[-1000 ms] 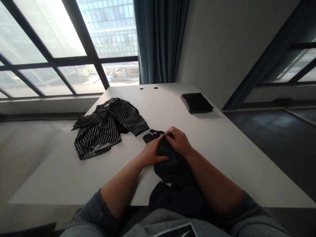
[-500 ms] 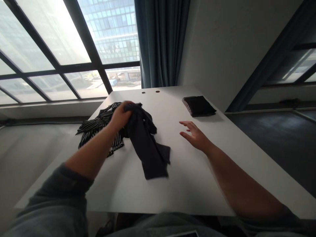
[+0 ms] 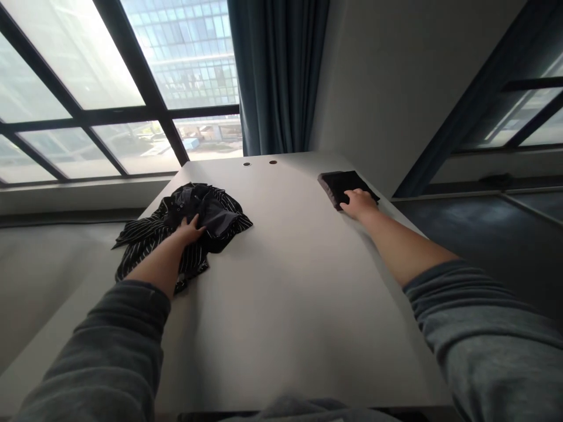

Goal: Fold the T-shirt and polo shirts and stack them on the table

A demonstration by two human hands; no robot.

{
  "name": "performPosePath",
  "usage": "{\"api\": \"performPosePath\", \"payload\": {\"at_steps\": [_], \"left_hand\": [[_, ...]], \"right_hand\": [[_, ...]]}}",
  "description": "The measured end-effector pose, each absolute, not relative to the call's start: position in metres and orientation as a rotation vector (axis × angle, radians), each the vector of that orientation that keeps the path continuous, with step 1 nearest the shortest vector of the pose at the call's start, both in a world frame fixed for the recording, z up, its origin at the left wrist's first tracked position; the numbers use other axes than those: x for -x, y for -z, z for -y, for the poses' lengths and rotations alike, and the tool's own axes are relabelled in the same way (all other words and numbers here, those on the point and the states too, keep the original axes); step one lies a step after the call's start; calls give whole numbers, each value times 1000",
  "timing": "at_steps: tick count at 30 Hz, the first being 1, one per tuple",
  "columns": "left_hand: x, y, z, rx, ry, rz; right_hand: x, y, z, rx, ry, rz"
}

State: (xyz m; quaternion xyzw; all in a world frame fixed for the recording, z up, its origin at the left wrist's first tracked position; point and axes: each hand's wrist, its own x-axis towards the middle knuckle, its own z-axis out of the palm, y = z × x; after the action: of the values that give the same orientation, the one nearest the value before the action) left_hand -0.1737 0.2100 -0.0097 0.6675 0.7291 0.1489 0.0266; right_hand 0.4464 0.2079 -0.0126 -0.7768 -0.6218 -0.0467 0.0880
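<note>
My left hand (image 3: 189,228) rests with fingers spread on a crumpled dark garment (image 3: 213,212) that lies on top of a black shirt with white stripes (image 3: 141,234) at the table's left. My right hand (image 3: 359,203) reaches far right and lies on the near edge of a folded black cloth (image 3: 341,180). Its fingers curl over that cloth's edge. Both forearms stretch out from grey sleeves.
The white table (image 3: 290,275) has two small round holes (image 3: 259,163) near its far edge. Large windows (image 3: 109,88) and a teal curtain (image 3: 277,76) stand behind it, a white wall (image 3: 396,76) at the right. The dark floor lies right of the table.
My left hand carried the dark garment from in front of me onto the striped shirt and let it drop there. My right hand moved from the table's middle out to the folded black cloth.
</note>
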Motion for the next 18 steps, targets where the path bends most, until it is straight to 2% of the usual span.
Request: {"api": "performPosePath", "payload": {"at_steps": [3,7,13,18], "left_hand": [[159,36,-181,-1863,-405,-2317],[135,50,-125,-1958,-629,-2274],[91,59,-28,-2215,-868,-1882],[80,55,-1,-2226,-1025,-1629]], "right_hand": [[-447,15,-220,2436,139,1834],[-449,24,-230,2538,153,1715],[-455,29,-242,2583,35,1710],[-461,25,-243,2482,65,1713]]}}
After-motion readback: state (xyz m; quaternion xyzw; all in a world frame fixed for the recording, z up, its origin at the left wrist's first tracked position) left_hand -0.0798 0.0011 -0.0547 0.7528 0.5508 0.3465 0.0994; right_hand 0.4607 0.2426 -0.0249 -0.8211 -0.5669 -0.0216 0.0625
